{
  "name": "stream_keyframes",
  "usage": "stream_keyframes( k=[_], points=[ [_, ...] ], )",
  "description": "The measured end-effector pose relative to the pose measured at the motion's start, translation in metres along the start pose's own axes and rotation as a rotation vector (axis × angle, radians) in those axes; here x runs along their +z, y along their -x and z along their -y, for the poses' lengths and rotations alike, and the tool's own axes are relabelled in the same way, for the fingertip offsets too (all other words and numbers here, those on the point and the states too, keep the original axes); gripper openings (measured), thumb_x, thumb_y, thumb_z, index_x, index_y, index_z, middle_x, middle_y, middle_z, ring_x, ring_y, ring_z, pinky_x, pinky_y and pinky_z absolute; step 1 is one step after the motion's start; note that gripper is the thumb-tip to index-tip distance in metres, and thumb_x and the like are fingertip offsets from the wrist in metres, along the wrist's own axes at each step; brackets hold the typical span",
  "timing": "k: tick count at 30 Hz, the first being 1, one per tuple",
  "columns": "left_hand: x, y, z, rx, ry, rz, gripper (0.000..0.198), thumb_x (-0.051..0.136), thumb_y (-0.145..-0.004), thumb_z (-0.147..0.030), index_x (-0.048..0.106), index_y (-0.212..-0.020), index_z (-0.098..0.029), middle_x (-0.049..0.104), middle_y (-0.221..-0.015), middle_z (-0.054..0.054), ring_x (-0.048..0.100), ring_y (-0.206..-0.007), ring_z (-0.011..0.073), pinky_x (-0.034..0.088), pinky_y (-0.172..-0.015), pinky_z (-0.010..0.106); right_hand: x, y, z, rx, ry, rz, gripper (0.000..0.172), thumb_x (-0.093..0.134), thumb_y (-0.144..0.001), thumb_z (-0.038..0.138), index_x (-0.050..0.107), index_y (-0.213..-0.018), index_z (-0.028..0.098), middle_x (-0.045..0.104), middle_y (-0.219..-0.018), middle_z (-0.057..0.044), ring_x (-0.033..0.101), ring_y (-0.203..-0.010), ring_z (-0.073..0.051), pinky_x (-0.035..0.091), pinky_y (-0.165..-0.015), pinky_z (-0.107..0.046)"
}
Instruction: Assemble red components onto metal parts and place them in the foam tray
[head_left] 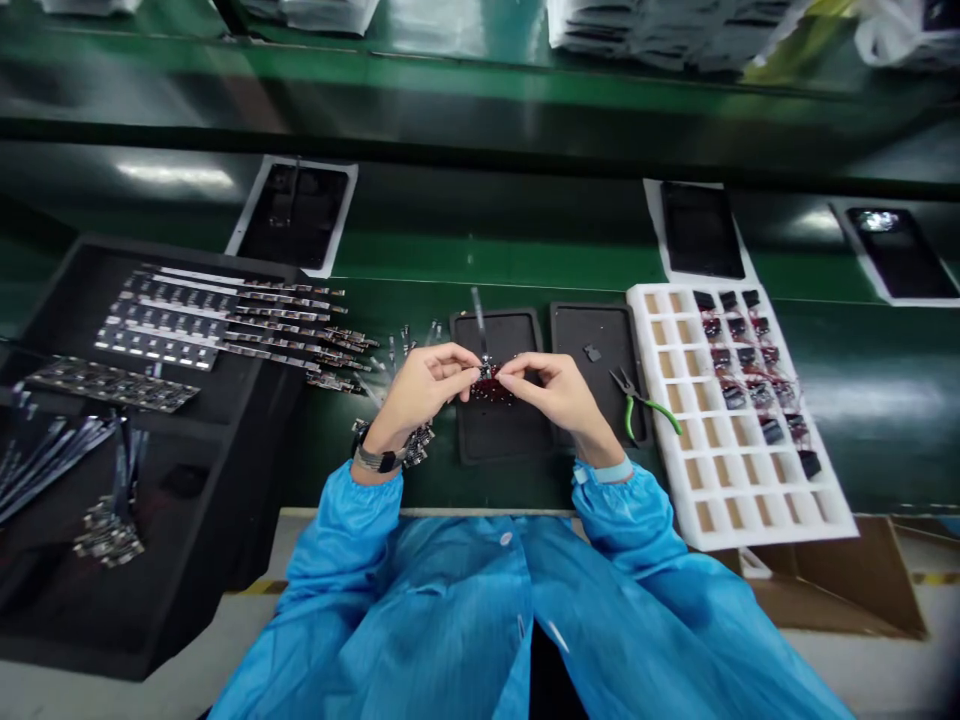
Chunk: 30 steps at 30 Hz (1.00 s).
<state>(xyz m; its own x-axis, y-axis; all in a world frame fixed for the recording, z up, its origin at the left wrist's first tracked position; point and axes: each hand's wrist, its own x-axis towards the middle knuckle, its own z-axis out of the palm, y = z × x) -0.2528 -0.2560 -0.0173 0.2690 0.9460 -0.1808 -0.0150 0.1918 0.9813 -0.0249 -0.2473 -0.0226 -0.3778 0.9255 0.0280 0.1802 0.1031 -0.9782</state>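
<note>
Many board strips [172, 320]: I see them laid in rows in the black tray [45, 290] at the left edge of the green bench [450, 265], their ends poking over the tray's right rim.
Loose strips [45, 450]: fanned out in the tray's near-left part, with a heap of small pieces [109, 535] just beside them.
Far-left panel [292, 215]: dark, in a white frame, toward the bench's far edge.
Left hand [420, 390]: over the middle of the bench, with a wristband [379, 458] above the blue sleeve. Its grip is pinched on the left end of the small board.
Small board [489, 385]: dark red, held off the bench between both hands, above the left mat.
Left mat [499, 440]: black and flat on the bench, directly under the hands.
Right hand [559, 395]: its grip is pinched together on the small board's right end.
Right mat [592, 330]: just beside the left mat, with one small dark piece [592, 353] lying on it.
Pliers [643, 403]: green-handled, lying between the right mat and the white tray, nose over the mat's edge.
White tray [750, 500]: gridded, toward the bench's right edge. Its far-right cells hold dark parts with red wires [750, 370].
Far-right panels [701, 230]: two more dark panels in white frames beyond the white tray, well apart from my hands.
</note>
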Motion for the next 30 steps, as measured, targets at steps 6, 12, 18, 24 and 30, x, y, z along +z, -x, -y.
stream_keyframes(
  k=[6, 12, 18, 24, 30],
  points=[
    [0.000, -0.008, 0.008, -0.015, 0.011, -0.016, 0.023, 0.079, -0.084, -0.032, 0.074, -0.095, -0.012, 0.065, -0.059, 0.000, 0.057, -0.054, 0.0103, 0.040, -0.055, 0.021, 0.000, -0.009, -0.019, 0.026, -0.168, 0.033, 0.012, 0.086, -0.085, 0.033, 0.085, -0.089, 0.022, 0.074, -0.084, -0.004, 0.066, -0.079, -0.018, 0.049, -0.075, -0.032],
    [-0.001, -0.008, 0.012, -0.034, 0.009, -0.028, 0.022, 0.079, -0.084, -0.030, 0.076, -0.096, -0.011, 0.064, -0.058, -0.001, 0.057, -0.053, 0.0097, 0.040, -0.053, 0.021, 0.000, -0.010, -0.031, 0.127, -0.233, 0.010, 0.016, 0.092, -0.079, 0.035, 0.085, -0.084, 0.022, 0.075, -0.081, -0.004, 0.065, -0.074, -0.017, 0.048, -0.070, -0.032],
    [0.000, -0.009, 0.017, -0.034, -0.012, -0.034, 0.020, 0.078, -0.085, -0.028, 0.076, -0.097, -0.012, 0.065, -0.059, 0.000, 0.058, -0.054, 0.0099, 0.042, -0.054, 0.021, 0.000, -0.007, -0.024, 0.066, -0.077, 0.008, 0.014, 0.084, -0.088, 0.035, 0.086, -0.092, 0.022, 0.077, -0.089, -0.006, 0.070, -0.085, -0.020, 0.051, -0.080, -0.035],
    [0.003, -0.009, 0.017, -0.043, -0.043, -0.030, 0.018, 0.077, -0.085, -0.027, 0.076, -0.095, -0.013, 0.064, -0.058, -0.001, 0.057, -0.052, 0.0098, 0.041, -0.052, 0.021, 0.001, -0.005, -0.021, 0.057, -0.044, 0.041, 0.015, 0.081, -0.090, 0.036, 0.084, -0.091, 0.021, 0.076, -0.089, -0.006, 0.068, -0.084, -0.021, 0.050, -0.079, -0.036],
    [0.003, -0.010, 0.018, -0.038, -0.040, -0.017, 0.017, 0.076, -0.086, -0.026, 0.076, -0.095, -0.012, 0.065, -0.058, 0.000, 0.056, -0.053, 0.0092, 0.041, -0.054, 0.020, 0.000, -0.005, -0.027, 0.085, -0.057, 0.034, 0.020, 0.080, -0.091, 0.040, 0.083, -0.090, 0.021, 0.075, -0.087, -0.005, 0.065, -0.082, -0.020, 0.048, -0.079, -0.036]
  ],
)
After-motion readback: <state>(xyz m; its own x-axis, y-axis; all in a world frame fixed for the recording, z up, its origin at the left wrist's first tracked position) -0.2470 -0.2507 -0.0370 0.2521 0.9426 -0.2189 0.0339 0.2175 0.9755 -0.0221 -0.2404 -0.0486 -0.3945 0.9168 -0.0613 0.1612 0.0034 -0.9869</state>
